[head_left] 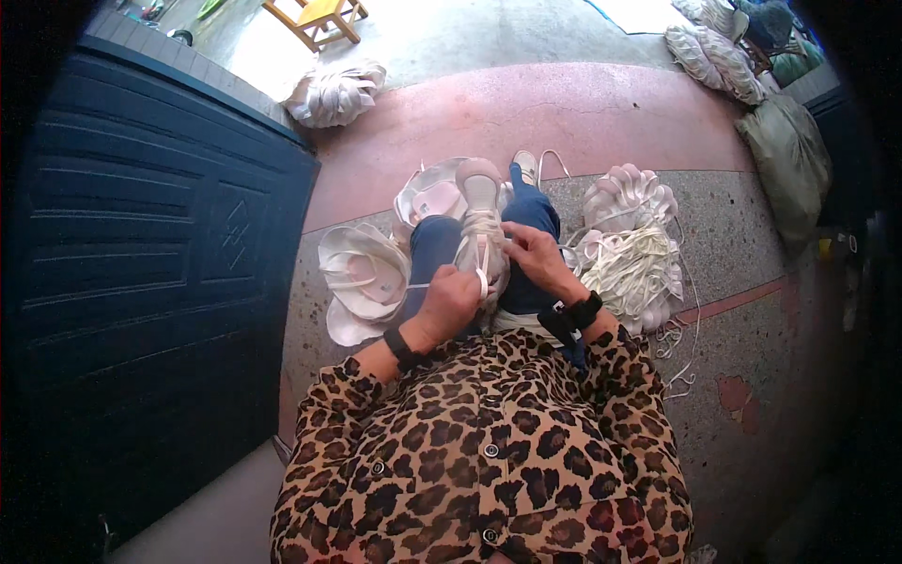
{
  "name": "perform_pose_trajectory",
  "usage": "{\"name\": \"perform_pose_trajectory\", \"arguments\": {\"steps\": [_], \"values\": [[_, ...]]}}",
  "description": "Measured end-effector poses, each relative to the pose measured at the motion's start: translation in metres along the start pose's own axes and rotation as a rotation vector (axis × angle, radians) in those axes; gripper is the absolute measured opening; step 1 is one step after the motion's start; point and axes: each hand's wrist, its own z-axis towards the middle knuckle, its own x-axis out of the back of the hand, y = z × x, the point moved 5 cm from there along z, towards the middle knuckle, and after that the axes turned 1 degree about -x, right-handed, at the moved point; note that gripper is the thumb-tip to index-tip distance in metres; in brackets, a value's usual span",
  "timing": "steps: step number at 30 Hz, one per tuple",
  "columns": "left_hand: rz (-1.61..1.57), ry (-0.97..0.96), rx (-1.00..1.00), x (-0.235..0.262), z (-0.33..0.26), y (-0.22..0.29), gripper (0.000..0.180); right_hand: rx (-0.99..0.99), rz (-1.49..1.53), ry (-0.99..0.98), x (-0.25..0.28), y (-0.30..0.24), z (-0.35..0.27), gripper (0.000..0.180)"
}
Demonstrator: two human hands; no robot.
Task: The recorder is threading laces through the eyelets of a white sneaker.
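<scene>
Across my lap lies a pale pink and white shoe upper (pixel 481 185), toe pointing away from me, with white lacing down its middle. My left hand (pixel 451 299) is closed at the near left side of the upper, beside a loose white shoelace (pixel 484 266); its fingertips are partly hidden. My right hand (pixel 534 252) is on the right side, thumb and fingers drawn together at the lacing, where it appears to pinch a lace. Beyond my right leg, a big tangle of cream shoelaces (pixel 634 273) rests on the floor.
White shoe uppers (pixel 362 282) lie nested left of my legs, others (pixel 629 193) fan out to the right. A dark blue panelled door (pixel 150 263) stands at left. Farther off are a tied white bundle (pixel 336 92), a wooden chair (pixel 318 17) and a grey-green sack (pixel 787 164).
</scene>
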Motion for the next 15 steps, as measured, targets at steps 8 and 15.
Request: {"name": "perform_pose_trajectory", "arguments": {"steps": [8, 15], "values": [[-0.027, -0.050, 0.046, -0.003, -0.008, -0.002, 0.013, 0.034, -0.078, 0.068, -0.010, 0.008, 0.007, 0.025], [-0.018, -0.028, 0.010, -0.003, -0.002, 0.005, 0.011, -0.089, 0.020, -0.010, -0.025, 0.009, 0.018, 0.023]]}}
